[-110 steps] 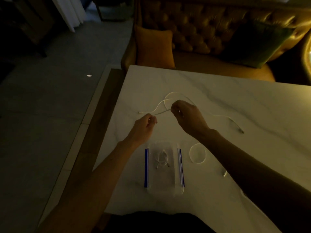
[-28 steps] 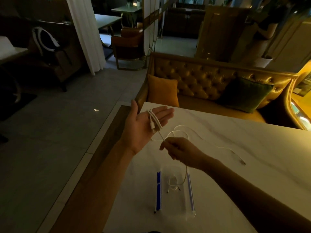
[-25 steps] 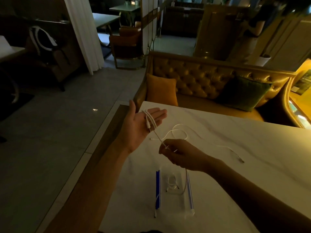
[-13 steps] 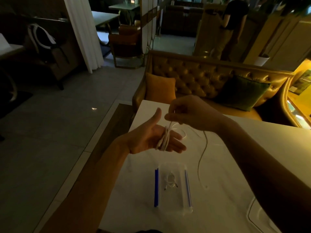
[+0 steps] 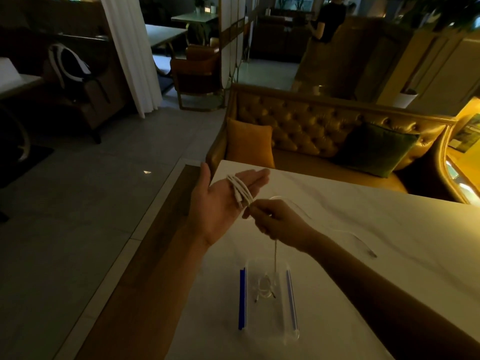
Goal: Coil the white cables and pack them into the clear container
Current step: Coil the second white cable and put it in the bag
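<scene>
White cable (image 5: 240, 189) dangles over clear container (image 5: 281, 329); sofa (image 5: 298, 131), orange cushion (image 5: 249, 142) beyond table (image 5: 389, 229).

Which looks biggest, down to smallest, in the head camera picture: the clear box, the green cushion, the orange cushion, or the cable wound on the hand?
1. The clear box, though it is close to the camera, which makes it look bigger.
2. The green cushion.
3. The orange cushion.
4. The cable wound on the left hand.
</scene>
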